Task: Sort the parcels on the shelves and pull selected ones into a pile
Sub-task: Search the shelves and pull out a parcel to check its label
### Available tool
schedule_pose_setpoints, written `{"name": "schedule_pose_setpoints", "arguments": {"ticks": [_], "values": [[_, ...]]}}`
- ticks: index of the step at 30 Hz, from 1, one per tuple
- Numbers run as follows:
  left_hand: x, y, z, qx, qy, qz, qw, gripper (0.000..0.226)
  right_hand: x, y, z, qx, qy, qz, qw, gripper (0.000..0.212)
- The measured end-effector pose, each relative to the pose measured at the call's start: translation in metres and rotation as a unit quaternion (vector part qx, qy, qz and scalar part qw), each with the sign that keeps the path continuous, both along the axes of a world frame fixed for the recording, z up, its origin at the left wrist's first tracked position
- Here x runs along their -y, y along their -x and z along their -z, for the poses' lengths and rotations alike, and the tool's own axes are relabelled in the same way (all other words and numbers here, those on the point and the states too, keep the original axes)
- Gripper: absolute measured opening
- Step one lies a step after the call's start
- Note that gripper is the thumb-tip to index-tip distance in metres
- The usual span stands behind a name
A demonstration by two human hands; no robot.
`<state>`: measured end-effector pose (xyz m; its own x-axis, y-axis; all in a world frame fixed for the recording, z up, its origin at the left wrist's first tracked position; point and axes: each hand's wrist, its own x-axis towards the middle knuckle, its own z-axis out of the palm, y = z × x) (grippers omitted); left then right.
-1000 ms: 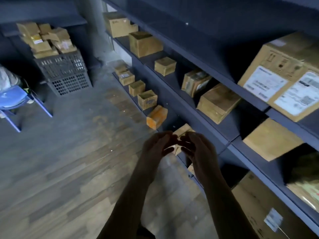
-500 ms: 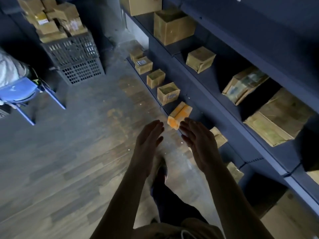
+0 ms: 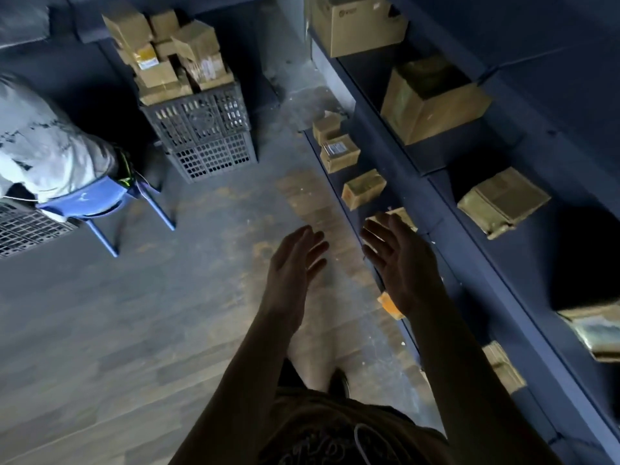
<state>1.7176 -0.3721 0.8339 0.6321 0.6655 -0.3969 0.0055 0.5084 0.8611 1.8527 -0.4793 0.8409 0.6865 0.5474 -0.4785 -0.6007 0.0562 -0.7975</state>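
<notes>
Left hand (image 3: pixel 295 266): fingers (image 3: pixel 312 236) straight, slightly apart, holding nothing.
Right hand (image 3: pixel 401 263): fingers spread, empty, above small parcel (image 3: pixel 404 214).
Orange parcel (image 3: pixel 389 307): mostly hidden; long axis indeterminable.

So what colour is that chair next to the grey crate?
The chair is blue, seat and legs; the head view shows it best.

Dark blue shelves (image 3: pixel 476 270): the lowest level carries a row of small brown parcels (image 3: pixel 363 188) and one orange parcel (image 3: pixel 389 307). The level above carries larger cardboard boxes (image 3: pixel 432 105), set well apart. Wooden floor (image 3: pixel 134 330): stacked grey crates (image 3: pixel 208 135) heaped with parcels, and a blue chair (image 3: pixel 100 203).
</notes>
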Motion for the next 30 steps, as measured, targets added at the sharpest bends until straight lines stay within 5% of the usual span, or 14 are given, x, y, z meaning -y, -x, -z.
{"name": "schedule_pose_setpoints", "arguments": {"ticks": [9, 17, 30], "values": [[-0.197, -0.106, 0.031, -0.008, 0.037, 0.066, 0.997, 0.028, -0.192, -0.089, 0.041, -0.032, 0.021, 0.054, 0.998, 0.038], [-0.399, -0.208, -0.003, -0.007, 0.045, 0.106, 0.993, 0.026, -0.372, -0.136, 0.023, -0.060, 0.040, 0.118, 0.990, 0.034], [-0.552, -0.381, 0.025, -0.088, 0.016, 0.224, 0.970, 0.021, -0.534, -0.310, 0.060, -0.060, 0.049, 0.184, 0.980, 0.036]]}}
